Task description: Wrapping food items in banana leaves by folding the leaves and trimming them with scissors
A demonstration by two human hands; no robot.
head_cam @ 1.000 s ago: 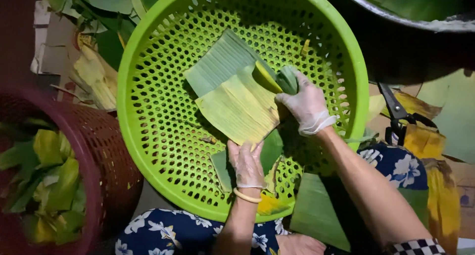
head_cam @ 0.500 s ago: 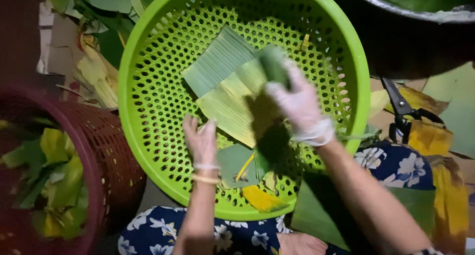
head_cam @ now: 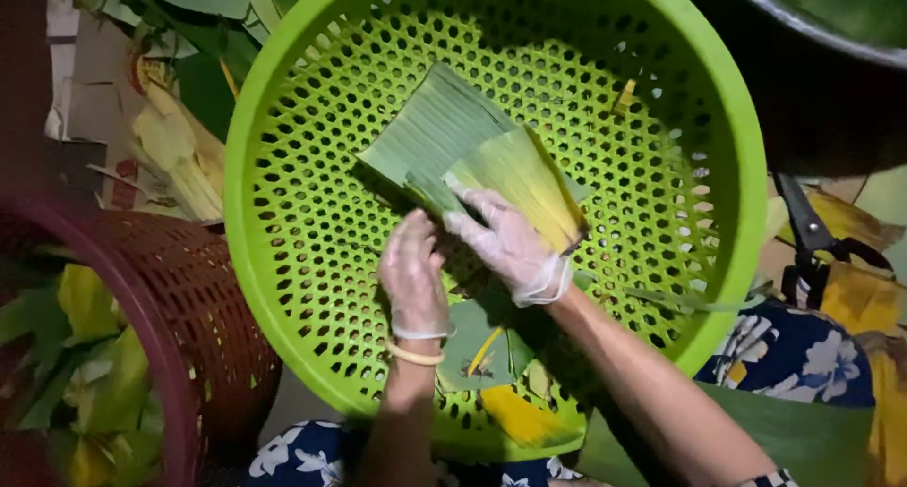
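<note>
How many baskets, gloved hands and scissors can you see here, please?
Green basket: 1
Red basket: 1
Gloved hands, left hand and right hand: 2
Black scissors: 1
Total: 5

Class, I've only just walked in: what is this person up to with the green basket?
A person in thin clear gloves works over a big green perforated basket. The right hand presses on a stack of cut banana-leaf pieces lying inside it, and the left hand rests flat beside them. A dark red basket of leaf scraps stands to the left, scissors to the right.
</note>
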